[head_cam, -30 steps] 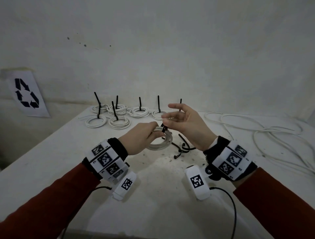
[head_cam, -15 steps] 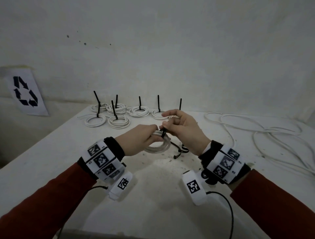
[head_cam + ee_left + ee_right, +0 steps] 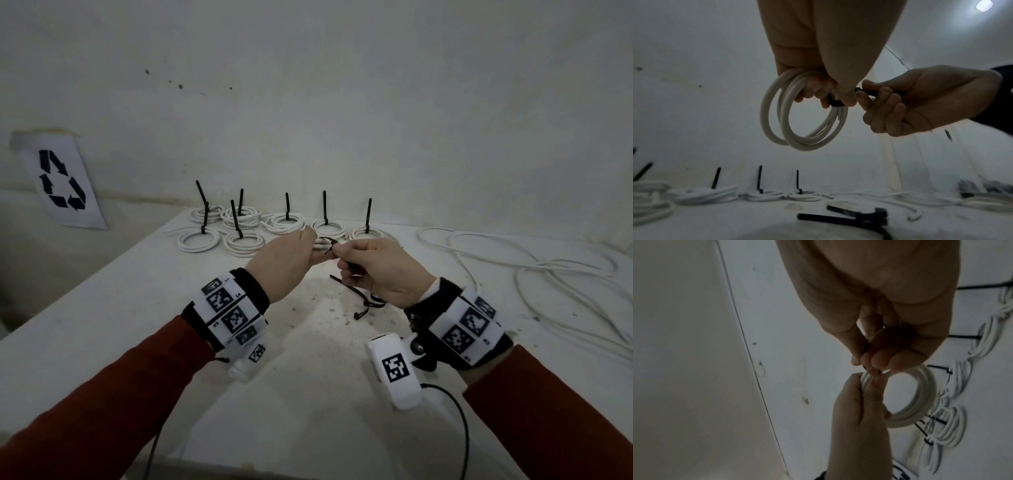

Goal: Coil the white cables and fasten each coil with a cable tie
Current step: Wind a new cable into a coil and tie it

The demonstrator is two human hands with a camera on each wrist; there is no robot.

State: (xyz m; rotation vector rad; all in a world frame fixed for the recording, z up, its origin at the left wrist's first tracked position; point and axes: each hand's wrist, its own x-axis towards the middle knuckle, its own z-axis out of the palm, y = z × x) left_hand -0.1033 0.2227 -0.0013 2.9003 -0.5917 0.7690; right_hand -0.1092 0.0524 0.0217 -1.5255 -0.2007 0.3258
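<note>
My left hand (image 3: 308, 246) holds a small white cable coil (image 3: 807, 144) up above the table, fingers curled through its ring. A black cable tie (image 3: 835, 103) wraps the coil just beside my left thumb. My right hand (image 3: 342, 257) grips the tie's tail (image 3: 879, 92) in a fist, right next to the left hand. In the right wrist view the coil (image 3: 927, 394) hangs below my right fingertips (image 3: 879, 356), with the left hand (image 3: 859, 418) pinching its rim. In the head view my left hand hides most of the coil.
Several tied coils (image 3: 239, 240) with upright black tie tails stand in rows at the table's back. Loose white cable (image 3: 548, 267) sprawls over the right side. Spare black ties (image 3: 363, 301) lie below my right hand. A recycling sign (image 3: 61, 181) hangs on the left wall.
My right hand, open over the coil a second ago, has closed on the tie's tail. Both hands have lifted the coil up and away from me.
</note>
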